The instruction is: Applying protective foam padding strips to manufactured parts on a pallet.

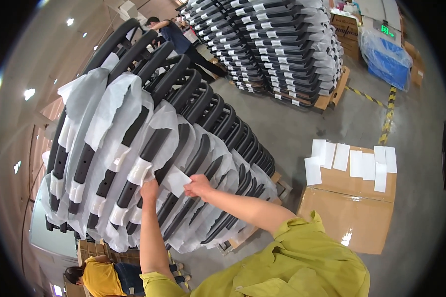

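Note:
A stack of black curved tubular metal frames point(171, 81) stands before me, with white foam wrapping point(115, 106) between the layers. White strips point(140, 171) are wrapped round many of the tubes. My right hand point(198, 186) pinches the edge of a small white sheet point(176, 181), which lies against a black tube. My left hand point(149, 190) is closed at the same tube, just left of the sheet. Its fingertips are hidden, so what it grips cannot be made out.
At my right a cardboard box point(349, 213) carries several white sheets point(341, 157). Beyond it are a second frame stack point(277, 49) on a wooden pallet point(332, 94) and a blue bin point(389, 62). One person point(181, 42) works behind the stack, another point(104, 277) at lower left.

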A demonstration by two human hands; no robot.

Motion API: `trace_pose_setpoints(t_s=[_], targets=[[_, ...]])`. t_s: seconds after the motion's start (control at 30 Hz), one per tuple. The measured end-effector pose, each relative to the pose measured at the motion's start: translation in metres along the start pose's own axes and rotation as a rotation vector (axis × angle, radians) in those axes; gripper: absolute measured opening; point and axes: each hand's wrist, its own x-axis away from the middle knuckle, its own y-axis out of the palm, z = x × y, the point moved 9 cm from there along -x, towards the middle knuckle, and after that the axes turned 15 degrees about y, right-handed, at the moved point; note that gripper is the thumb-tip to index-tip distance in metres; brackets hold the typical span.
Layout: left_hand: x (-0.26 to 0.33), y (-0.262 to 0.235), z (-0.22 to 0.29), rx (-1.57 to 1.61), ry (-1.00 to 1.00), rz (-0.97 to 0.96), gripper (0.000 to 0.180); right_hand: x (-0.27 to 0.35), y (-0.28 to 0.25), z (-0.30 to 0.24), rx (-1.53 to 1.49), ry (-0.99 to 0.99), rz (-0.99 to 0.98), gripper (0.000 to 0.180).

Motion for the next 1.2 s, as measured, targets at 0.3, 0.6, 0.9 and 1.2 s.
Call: trace_pose_setpoints(t_s=[0.3,0.6,0.9,1.2], targets=[[0.038,-0.032,-0.007,0.320,-0.044,0.873,0.030,0.001,0.005,0.006,0.066,-0.076,-0.056,0.006],[0.063,-0.046,0.019,0.331,0.214,1.010,0.012,0.003,0.003,-0.027,0.104,-0.074,-0.016,0.011],[0.082,-0.058,0.070,0.001,0.833,0.844,0.012,0.005,0.037,-0.058,0.283,-0.117,-0.049,0.021],[0.049,-0.056,0.068,-0.007,0.638,0.912,0.019,0.008,0.023,-0.046,0.311,-0.136,-0.045,0.022]])
